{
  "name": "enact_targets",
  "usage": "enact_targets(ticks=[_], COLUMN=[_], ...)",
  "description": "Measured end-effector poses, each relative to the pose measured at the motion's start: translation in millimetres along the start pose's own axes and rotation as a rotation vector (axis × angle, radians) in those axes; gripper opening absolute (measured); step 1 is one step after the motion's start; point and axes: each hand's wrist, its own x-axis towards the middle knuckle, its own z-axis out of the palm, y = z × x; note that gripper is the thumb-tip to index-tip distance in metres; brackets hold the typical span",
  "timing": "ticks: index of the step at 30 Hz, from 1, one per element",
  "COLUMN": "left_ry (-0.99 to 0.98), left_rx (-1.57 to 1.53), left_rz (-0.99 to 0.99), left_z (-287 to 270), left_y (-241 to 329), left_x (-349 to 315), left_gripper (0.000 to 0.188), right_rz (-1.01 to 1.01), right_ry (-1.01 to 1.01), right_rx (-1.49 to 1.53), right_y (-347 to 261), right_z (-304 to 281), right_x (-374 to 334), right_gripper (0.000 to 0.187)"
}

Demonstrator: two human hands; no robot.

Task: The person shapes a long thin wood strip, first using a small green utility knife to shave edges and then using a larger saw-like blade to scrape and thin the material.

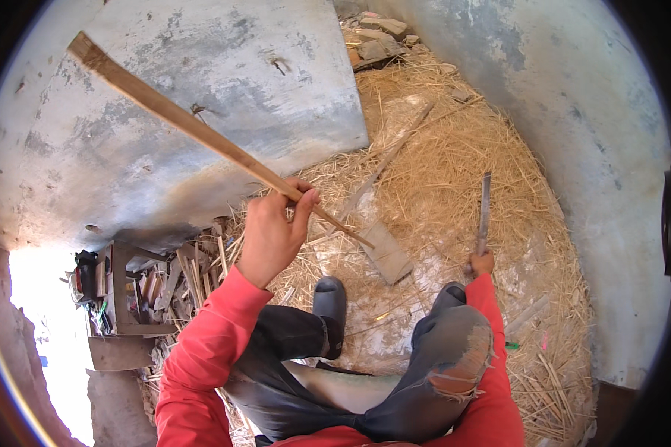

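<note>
Right now my left hand point(272, 235) is clenched around a long wooden strip point(194, 128), fingers and thumb wrapped over it close to its lower end. From that grasp the strip runs up and away toward ten o'clock, its far end high against the grey plastered wall point(149, 119), while a short thin tail pokes past my fingers toward four o'clock and ends over the straw. So its long axis lies on a ten-to-four diagonal, and nearly all of its length sits beyond my left fist, on the wall side.

My right hand point(482, 263) is closed on the handle of a long flat blade point(484, 208), which stands almost straight toward twelve o'clock from the fist. That hand is low and out at three o'clock from my left, well apart from the strip; the blade touches nothing I can make out. My left is the hand on the strip, raised with the wrist cocked, red sleeve bent at the elbow; the right arm reaches down past my right knee.

Between the two hands, a flat grey board point(386, 253) lies on the straw-covered ground point(440, 164), just beyond my dark shoe point(329, 298). At eight o'clock, a heap of wood offcuts point(190, 272) rests against the wall's foot.
</note>
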Motion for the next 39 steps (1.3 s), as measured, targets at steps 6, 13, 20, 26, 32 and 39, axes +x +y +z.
enact_targets(ticks=[6,13,20,26,32,39], left_ry=[0.014,0.055,0.135,0.186,0.183,0.122], left_rx=[-0.133,-0.084,-0.129,-0.125,-0.183,-0.227], left_rz=[-0.083,-0.068,-0.139,-0.111,-0.181,-0.209], left_z=[11,2,8,9,-10,-9], left_y=[-3,-2,-9,-15,-43,-44], left_x=[-4,-17,-25,-21,-23,-23], left_gripper=[0.018,0.022,0.022,0.022,0.025,0.025], right_rz=[0.348,-0.321,-0.423,-0.488,-0.434,-0.257], right_ry=[-0.338,-0.197,-0.273,-0.344,-0.514,-0.279], right_rx=[0.365,-0.105,0.524,0.384,0.315,0.81], right_y=[-80,-312,-390,-318,-306,-393], right_z=[-136,-374,-382,-230,-204,-264], right_x=[30,-81,-267,-396,-392,-417], right_gripper=[0.038,0.038,0.037,0.037,0.037,0.032])
